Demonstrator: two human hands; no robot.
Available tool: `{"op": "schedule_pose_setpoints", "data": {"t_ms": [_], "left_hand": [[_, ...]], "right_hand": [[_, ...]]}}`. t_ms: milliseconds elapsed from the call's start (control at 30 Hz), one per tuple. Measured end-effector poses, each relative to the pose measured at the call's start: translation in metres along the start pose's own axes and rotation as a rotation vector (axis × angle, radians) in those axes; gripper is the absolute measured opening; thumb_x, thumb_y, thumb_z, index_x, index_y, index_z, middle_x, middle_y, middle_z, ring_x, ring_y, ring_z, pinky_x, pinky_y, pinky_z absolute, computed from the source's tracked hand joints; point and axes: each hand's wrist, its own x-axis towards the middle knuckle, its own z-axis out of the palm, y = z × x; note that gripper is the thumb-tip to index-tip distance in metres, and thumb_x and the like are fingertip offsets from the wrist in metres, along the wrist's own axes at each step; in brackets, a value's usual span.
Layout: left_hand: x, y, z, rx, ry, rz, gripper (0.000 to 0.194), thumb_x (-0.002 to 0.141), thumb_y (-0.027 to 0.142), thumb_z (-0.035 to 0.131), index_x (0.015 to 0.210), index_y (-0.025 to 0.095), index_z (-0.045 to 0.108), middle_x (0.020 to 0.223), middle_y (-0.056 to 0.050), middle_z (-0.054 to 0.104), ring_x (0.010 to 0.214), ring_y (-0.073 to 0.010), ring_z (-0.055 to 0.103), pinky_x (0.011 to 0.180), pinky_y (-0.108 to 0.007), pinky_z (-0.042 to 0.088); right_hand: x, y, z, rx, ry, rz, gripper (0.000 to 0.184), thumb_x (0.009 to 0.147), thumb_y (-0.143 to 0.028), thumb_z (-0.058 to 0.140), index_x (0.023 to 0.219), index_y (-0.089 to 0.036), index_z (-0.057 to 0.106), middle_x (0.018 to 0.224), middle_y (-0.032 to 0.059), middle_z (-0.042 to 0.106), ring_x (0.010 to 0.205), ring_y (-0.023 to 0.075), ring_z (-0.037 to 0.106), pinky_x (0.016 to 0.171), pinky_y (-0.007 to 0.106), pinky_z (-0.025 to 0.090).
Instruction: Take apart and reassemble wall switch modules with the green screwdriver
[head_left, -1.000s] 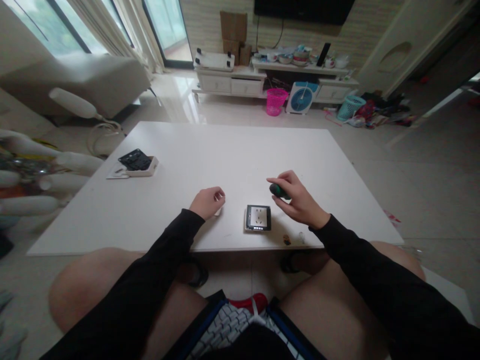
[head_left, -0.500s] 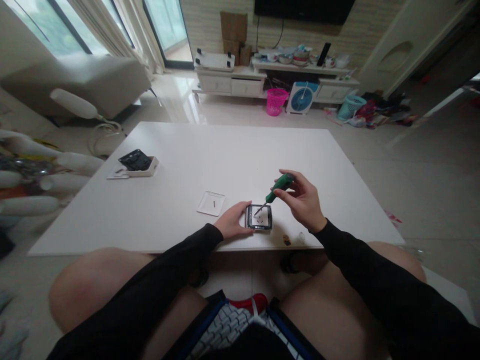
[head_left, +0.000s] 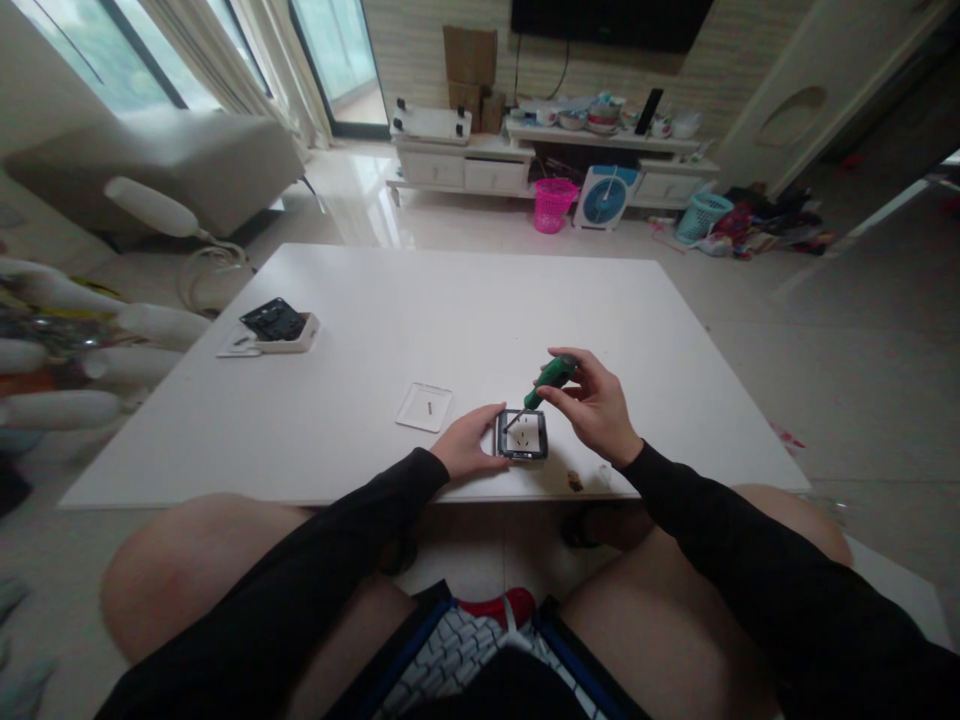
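- Green screwdriver leans in gripping fingers of the right hand, right of the frame's centre.
- Its tip is at the left part of the socket.
- Socket is below frame centre, clasped by thumb and fingers of the left hand.
- Screw lies on flat plate, left of centre.

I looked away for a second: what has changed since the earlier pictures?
The left hand has moved right, from over the plate, and grips the socket; the right hand has brought the screwdriver tip to it. The box stayed put.
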Motion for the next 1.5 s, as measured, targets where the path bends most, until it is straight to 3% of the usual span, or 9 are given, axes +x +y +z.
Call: {"op": "schedule_pose_setpoints", "data": {"t_ms": [267, 400, 533, 633, 800, 1033, 1133, 1300, 1500], "left_hand": [[0.0, 0.005, 0.0, -0.041, 0.014, 0.046, 0.093, 0.073, 0.038, 0.093, 0.155, 0.018, 0.053, 0.152, -0.019, 0.061, 0.139, -0.0374, 0.061, 0.12, -0.056, 0.047], [0.003, 0.008, -0.002, -0.036, -0.004, 0.049, 0.083, 0.074, 0.037, 0.092, 0.147, 0.019, 0.059, 0.145, -0.016, 0.067, 0.132, -0.0368, 0.065, 0.116, -0.054, 0.05], [0.005, 0.011, -0.003, -0.036, 0.004, 0.037, 0.077, 0.073, 0.034, 0.093, 0.141, 0.018, 0.061, 0.138, -0.014, 0.07, 0.126, -0.0359, 0.067, 0.111, -0.052, 0.053], [0.005, 0.014, -0.004, -0.037, 0.005, 0.036, 0.075, 0.07, 0.028, 0.092, 0.138, 0.019, 0.063, 0.135, -0.013, 0.072, 0.123, -0.0355, 0.069, 0.109, -0.051, 0.054], [0.003, 0.017, -0.007, -0.079, -0.015, 0.05, 0.073, 0.074, 0.031, 0.09, 0.14, 0.021, 0.063, 0.139, -0.013, 0.071, 0.128, -0.0358, 0.067, 0.111, -0.053, 0.052], [0.002, 0.013, -0.005, -0.086, -0.011, 0.053, 0.076, 0.074, 0.034, 0.089, 0.144, 0.022, 0.061, 0.146, -0.014, 0.067, 0.134, -0.0355, 0.064, 0.116, -0.055, 0.049], [0.002, 0.01, -0.004, -0.078, -0.007, 0.065, 0.078, 0.074, 0.032, 0.09, 0.145, 0.021, 0.06, 0.145, -0.014, 0.067, 0.133, -0.0356, 0.064, 0.115, -0.054, 0.05], [0.002, 0.012, -0.005, -0.066, -0.02, 0.037, 0.078, 0.073, 0.032, 0.09, 0.145, 0.022, 0.06, 0.144, -0.014, 0.069, 0.132, -0.0368, 0.065, 0.114, -0.056, 0.051], [0.002, 0.014, -0.005, -0.101, -0.019, 0.034, 0.079, 0.074, 0.034, 0.092, 0.145, 0.019, 0.061, 0.141, -0.017, 0.07, 0.131, -0.0379, 0.066, 0.115, -0.056, 0.05]], "right_hand": [[0.001, -0.007, 0.002, -0.149, -0.066, -0.236, 0.054, 0.093, -0.045, 0.078, 0.139, -0.026, 0.057, 0.111, 0.0064, 0.073, 0.09, 0.0195, 0.074, 0.075, 0.034, 0.067], [0.011, -0.025, 0.002, -0.471, -0.198, -0.462, 0.035, 0.101, -0.05, 0.066, 0.118, -0.02, 0.061, 0.095, 0.0058, 0.075, 0.073, 0.017, 0.068, 0.067, 0.031, 0.054], [0.026, -0.058, 0.004, -0.975, -0.371, -0.358, 0.046, 0.107, -0.06, 0.048, 0.101, -0.018, 0.065, 0.075, 0.0062, 0.073, 0.061, 0.019, 0.06, 0.057, 0.031, 0.026], [0.039, -0.084, 0.006, -1.181, -0.478, -0.273, 0.047, 0.107, -0.06, 0.049, 0.104, -0.017, 0.067, 0.081, 0.0108, 0.077, 0.066, 0.0221, 0.064, 0.059, 0.033, 0.018], [0.058, -0.109, 0.007, -1.201, -0.733, -0.282, 0.03, 0.106, -0.044, 0.055, 0.109, -0.017, 0.068, 0.089, 0.0128, 0.078, 0.075, 0.0241, 0.067, 0.062, 0.034, 0.019], [0.067, -0.114, 0.0, -1.082, -0.858, -0.282, 0.016, 0.096, -0.021, 0.056, 0.109, -0.019, 0.066, 0.096, 0.0103, 0.076, 0.077, 0.0208, 0.062, 0.063, 0.033, 0.024], [0.066, -0.114, 0.002, -1.095, -0.837, -0.261, 0.017, 0.099, -0.029, 0.057, 0.108, -0.02, 0.068, 0.094, 0.0096, 0.076, 0.075, 0.0206, 0.062, 0.062, 0.033, 0.023], [0.06, -0.11, 0.013, -1.222, -0.645, -0.155, 0.045, 0.108, -0.055, 0.049, 0.104, -0.018, 0.073, 0.089, 0.0137, 0.078, 0.075, 0.024, 0.066, 0.064, 0.033, 0.026], [0.058, -0.109, 0.009, -1.144, -0.722, -0.23, 0.026, 0.103, -0.034, 0.058, 0.122, -0.02, 0.067, 0.095, 0.0109, 0.079, 0.081, 0.0238, 0.067, 0.064, 0.033, 0.025]]}}
